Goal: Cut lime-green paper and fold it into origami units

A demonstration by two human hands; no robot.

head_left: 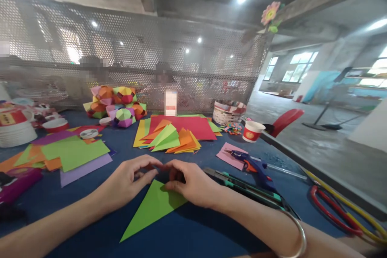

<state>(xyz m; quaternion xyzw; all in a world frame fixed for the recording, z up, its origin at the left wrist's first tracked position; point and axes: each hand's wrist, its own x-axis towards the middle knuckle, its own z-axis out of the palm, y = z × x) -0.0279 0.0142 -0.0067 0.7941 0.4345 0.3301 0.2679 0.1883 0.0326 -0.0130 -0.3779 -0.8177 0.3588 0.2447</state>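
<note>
A bright green sheet of paper (151, 209), folded to a triangular shape, lies on the blue table in front of me. My right hand (189, 181) is closed on its upper edge, with the thumb pressed on the paper and the other fingers bent behind it. At the top corner my left hand (133, 177) has its thumb and forefinger curled together at the paper's tip. The forefingers of both hands meet just above that corner. Their exact hold is partly hidden.
Coloured paper stacks lie ahead, topped by a red sheet (193, 127), and to the left, green sheets (78, 151). Folded paper balls (115, 105) stand behind. On the right are a glue gun (254, 165), green-black cutters (248, 187), red-handled scissors (332, 213) and a paper cup (253, 131).
</note>
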